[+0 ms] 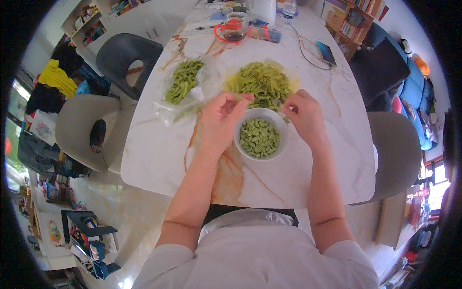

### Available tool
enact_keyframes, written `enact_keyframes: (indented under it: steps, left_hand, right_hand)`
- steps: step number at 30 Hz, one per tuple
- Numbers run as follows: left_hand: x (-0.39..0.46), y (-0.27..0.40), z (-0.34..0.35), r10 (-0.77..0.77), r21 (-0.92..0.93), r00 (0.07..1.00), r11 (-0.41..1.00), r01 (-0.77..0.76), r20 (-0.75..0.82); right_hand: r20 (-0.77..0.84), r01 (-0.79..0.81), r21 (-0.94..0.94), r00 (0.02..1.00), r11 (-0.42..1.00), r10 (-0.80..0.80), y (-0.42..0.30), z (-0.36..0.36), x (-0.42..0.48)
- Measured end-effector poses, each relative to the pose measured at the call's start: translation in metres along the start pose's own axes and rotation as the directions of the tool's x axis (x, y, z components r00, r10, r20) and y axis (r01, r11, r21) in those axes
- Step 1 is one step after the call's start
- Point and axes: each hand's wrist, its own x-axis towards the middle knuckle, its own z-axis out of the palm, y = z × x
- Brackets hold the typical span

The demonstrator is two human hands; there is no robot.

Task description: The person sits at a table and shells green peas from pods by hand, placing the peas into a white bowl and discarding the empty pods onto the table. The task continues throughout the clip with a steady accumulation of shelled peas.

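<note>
A white bowl [236, 139] of shelled green beans [260, 138] stands on the marbled table in front of me. My left hand [223, 115] is at the bowl's upper left, its thumb and fingers closed on a small green piece that looks like a bean or pod. On the upper right, my right hand [305, 113] has its fingertips pinched together; a bit of green shows just below them, and whether it is held is unclear. Beyond the bowl lies a heap of green pods and yellowish empty hulls [260, 81]. Whole green pods [183, 81] lie in a clear plastic bag [209, 74] farther left.
A red-rimmed glass teapot [234, 32] stands toward the far end, near a white pitcher [262, 12] and a water bottle [289, 12]. A phone [326, 53] with a cable lies at the right. Chairs [86, 132] flank the table [339, 155].
</note>
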Motion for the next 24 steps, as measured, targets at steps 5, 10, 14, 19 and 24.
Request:
enact_keyframes:
  steps: [5, 10, 14, 19, 24]
  left_hand:
    - [-0.006, -0.008, 0.007, 0.231, 0.410, 0.969, 0.877, -0.249, 0.093]
    - [-0.005, -0.007, 0.011, 0.418, 0.570, 0.877, 0.671, -0.473, 0.236]
    - [-0.007, -0.003, 0.013, 0.461, 0.592, 0.845, 0.612, -0.524, 0.271]
    - [-0.006, -0.005, 0.013, 0.428, 0.539, 0.876, 0.694, -0.477, 0.224]
    - [-0.008, 0.000, 0.015, 0.424, 0.504, 0.879, 0.723, -0.472, 0.216]
  right_hand:
    - [-0.126, -0.006, -0.059, 0.992, 0.998, -0.001, -0.011, -0.005, 0.000]
    - [0.034, -0.102, 0.592, 0.994, 0.799, 0.102, -0.034, 0.007, -0.004]
    - [0.047, -0.047, 0.752, 0.999, 0.657, 0.018, -0.035, 0.021, -0.006]
    - [0.128, -0.179, 0.821, 0.983, 0.543, 0.132, -0.035, 0.019, -0.005]
    - [0.142, -0.186, 0.846, 0.982, 0.499, 0.125, -0.035, 0.016, -0.006]
